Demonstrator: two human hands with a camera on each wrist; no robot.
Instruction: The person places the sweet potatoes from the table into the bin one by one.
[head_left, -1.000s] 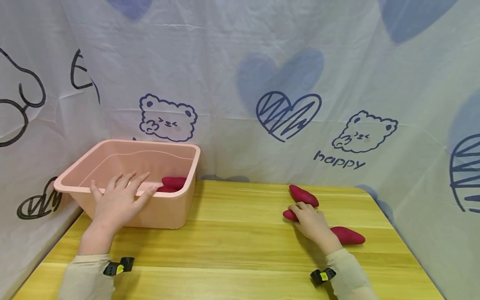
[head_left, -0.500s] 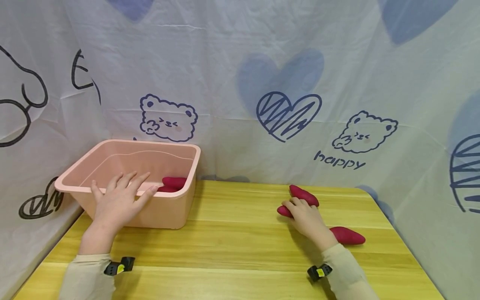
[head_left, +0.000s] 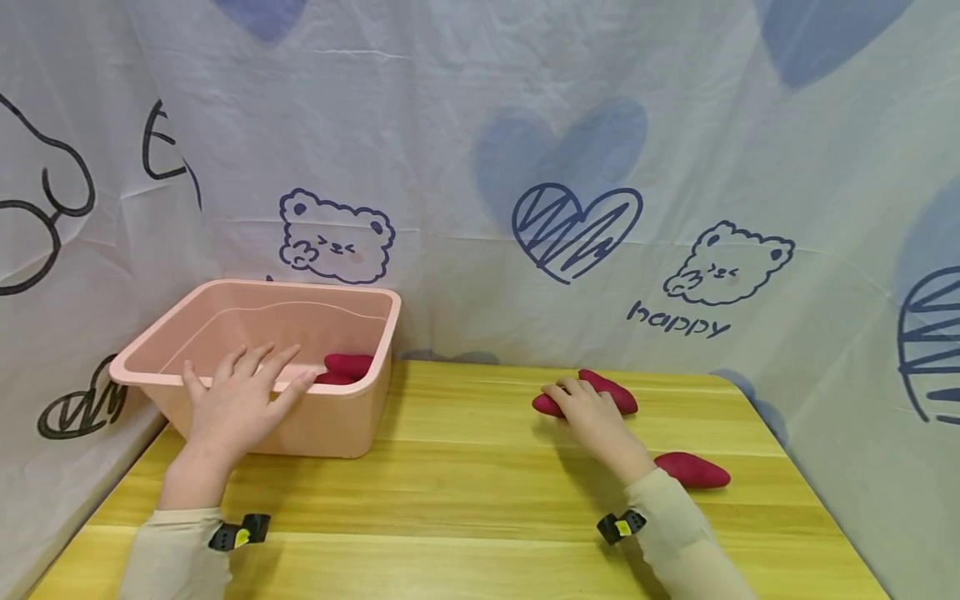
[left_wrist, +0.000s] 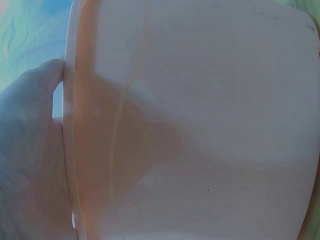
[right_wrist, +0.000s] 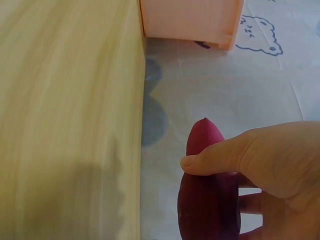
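In the head view my right hand (head_left: 596, 421) grips a dark red sweet potato (head_left: 547, 406), whose left tip sticks out past the fingers. The right wrist view has the thumb lying across this sweet potato (right_wrist: 207, 200) and fingers behind it. Just behind that hand lies another sweet potato (head_left: 615, 393), partly covered. A third sweet potato (head_left: 693, 471) is on the table beside the right forearm. My left hand (head_left: 236, 404) rests with spread fingers over the front rim of a pink bin (head_left: 360, 425). Inside the bin, two sweet potatoes (head_left: 349, 364) show at the right.
The yellow wood-grain table (head_left: 465, 500) carries the bin at its left. A pale cloth (head_left: 450, 275) printed with hearts and bears hangs behind the table and along both sides. Table surface lies between the bin and my right hand.
My right hand has moved left and slightly away from me with the sweet potato in its grip. The left hand and the bin stay where they were.
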